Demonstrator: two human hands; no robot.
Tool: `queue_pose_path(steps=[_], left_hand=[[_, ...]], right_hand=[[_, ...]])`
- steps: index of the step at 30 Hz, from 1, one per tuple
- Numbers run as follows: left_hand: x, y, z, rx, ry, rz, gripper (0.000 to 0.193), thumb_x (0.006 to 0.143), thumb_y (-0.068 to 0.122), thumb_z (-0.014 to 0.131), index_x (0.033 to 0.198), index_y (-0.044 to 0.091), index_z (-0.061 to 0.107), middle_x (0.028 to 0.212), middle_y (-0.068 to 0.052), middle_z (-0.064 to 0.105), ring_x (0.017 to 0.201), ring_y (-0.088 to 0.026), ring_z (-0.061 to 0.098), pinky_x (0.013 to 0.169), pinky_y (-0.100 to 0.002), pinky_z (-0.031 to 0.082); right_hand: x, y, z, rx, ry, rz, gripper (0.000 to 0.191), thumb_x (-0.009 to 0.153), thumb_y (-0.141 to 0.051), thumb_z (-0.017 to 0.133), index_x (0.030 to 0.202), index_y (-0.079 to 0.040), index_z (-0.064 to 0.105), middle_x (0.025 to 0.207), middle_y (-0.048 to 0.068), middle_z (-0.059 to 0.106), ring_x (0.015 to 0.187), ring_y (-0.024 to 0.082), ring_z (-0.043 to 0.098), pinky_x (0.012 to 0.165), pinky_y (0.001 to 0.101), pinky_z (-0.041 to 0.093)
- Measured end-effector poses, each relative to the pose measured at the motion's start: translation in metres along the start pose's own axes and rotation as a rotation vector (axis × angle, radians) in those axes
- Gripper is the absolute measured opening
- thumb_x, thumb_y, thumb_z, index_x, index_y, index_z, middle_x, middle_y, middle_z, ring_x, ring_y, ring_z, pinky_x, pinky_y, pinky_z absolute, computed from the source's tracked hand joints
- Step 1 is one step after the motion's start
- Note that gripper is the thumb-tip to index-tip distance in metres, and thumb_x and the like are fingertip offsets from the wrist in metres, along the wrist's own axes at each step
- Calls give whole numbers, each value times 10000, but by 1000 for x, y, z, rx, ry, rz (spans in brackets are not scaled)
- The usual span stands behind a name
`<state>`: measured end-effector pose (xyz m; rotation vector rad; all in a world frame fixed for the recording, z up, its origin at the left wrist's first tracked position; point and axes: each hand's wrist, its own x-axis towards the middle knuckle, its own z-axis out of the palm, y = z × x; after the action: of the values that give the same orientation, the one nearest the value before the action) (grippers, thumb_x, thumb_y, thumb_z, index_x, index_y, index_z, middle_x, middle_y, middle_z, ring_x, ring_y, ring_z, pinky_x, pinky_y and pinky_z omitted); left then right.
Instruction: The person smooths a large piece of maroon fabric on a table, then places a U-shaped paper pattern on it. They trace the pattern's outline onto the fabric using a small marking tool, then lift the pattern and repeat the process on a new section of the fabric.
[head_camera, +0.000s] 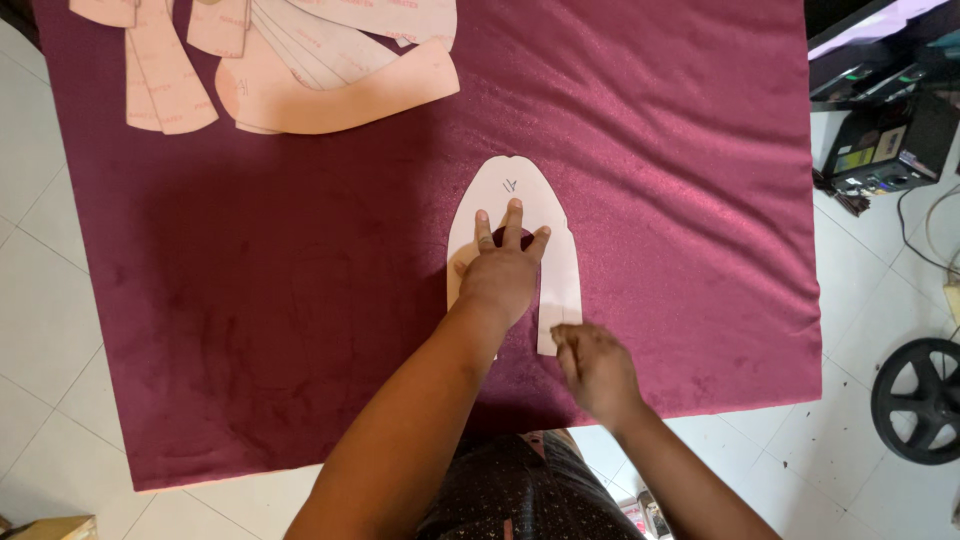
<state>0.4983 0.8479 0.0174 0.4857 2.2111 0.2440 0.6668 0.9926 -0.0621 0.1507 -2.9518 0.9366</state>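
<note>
Two bare hands work over a wide sheet of deep maroon velvety fabric (300, 300) spread flat on a table, seen from above. The left hand (500, 275) lies palm down with its fingers (513, 215) spread and extended, pressing a pale, horseshoe-shaped paper pattern piece (510, 180) against the cloth; it grips nothing, only pins the template by weight. The pattern sits near the middle of the fabric, its rounded end pointing away from the person and its two legs pointing back toward them. The right hand (595, 365) is at the end of the pattern's right leg, near the front edge of the cloth. Its fingers look curled together, but the hand is blurred, and I cannot tell whether it pinches a marking tool, the paper's corner, or nothing at all.

A loose heap of similar pale pattern pieces (290, 60) lies at the far left corner of the cloth, well apart from both hands. Electrical equipment (880, 150) and a black wheel (920, 400) stand on the tiled floor (40, 300) to the right.

Judging the risks: the template could slide or pivot under the pressing palm, since only its middle is held and both legs lie free. The napped fabric might also creep or ripple beneath any sideways push, distorting the outline.
</note>
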Motion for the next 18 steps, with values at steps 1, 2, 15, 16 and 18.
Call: queue_pose_path(steps=[1,2,15,16,18], left_hand=[[0,-1,0,-1,5,6,877,934,-121,397,1634,341,143,1703,-71,-207,1535,-489,-103,1084,-624,429],[0,-1,1,-3,10,11,840,951,-77,415,1635,334,152,1704,-78,-196,1536,-490,-90,1080,-634,430],[0,-3,-2,41,4,8,995,864,-227,403,1634,346,142,1702,-63,-186,1534,-473,-76,1084,-597,421],[0,-3,-1,41,4,8,963,883,-199,398,1633,346,138,1702,-66,-184,1535,-476,-68,1078,-595,432],[2,-4,0,42,7,4,899,921,-145,386,1630,346,130,1701,-71,-182,1536,-482,-52,1066,-590,454]], right_hand=[[11,2,-1,10,30,7,171,1005,-143,622,990,4,710,957,172,768,804,301,751,752,420,633],[22,4,-2,21,60,14,172,1006,-136,617,1004,5,715,960,176,766,801,308,749,750,423,632],[-17,-9,-7,-51,-49,-60,225,1034,-195,573,953,-24,696,871,126,758,752,240,733,699,386,619],[-11,-5,-4,-22,-123,68,241,1047,-194,573,938,-28,709,809,126,747,687,230,721,640,358,606],[11,4,0,21,-128,146,231,1052,-172,583,942,-15,712,798,139,743,642,229,713,584,340,621]])
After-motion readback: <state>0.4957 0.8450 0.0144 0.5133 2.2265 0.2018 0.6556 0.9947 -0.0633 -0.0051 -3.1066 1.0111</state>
